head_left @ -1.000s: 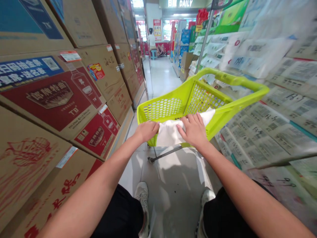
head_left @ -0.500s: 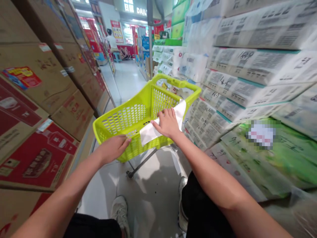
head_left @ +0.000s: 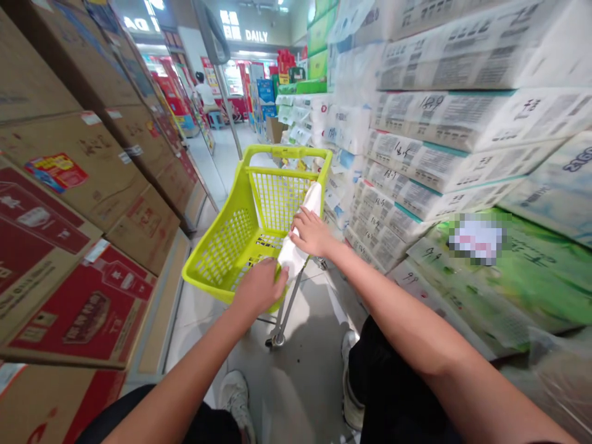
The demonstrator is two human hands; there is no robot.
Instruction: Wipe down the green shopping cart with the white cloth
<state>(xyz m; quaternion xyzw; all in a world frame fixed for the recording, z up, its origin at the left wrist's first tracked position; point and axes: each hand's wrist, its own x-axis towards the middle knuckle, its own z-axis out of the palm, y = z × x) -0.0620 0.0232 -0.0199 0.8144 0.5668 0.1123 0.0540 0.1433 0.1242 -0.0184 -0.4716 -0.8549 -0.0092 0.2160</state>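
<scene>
A lime-green plastic shopping cart [head_left: 231, 246] stands in the aisle in front of me, empty inside. A white cloth [head_left: 303, 231] is draped over its right rim. My right hand [head_left: 313, 233] lies on the cloth, fingers curled and pressing it against the rim. My left hand [head_left: 258, 288] rests on the cart's near corner, at the cloth's lower end, its fingers bent over the edge.
Stacked cardboard boxes [head_left: 83, 203] line the left side. Shelves of wrapped tissue packs [head_left: 444, 154] fill the right. The tiled aisle [head_left: 222, 160] runs ahead to a person [head_left: 203, 92] standing far off. My shoes [head_left: 235, 394] are below.
The cart has swung so its length now points down the aisle. My right hand slid along the rim with the cloth, and my left hand moved right to the near corner.
</scene>
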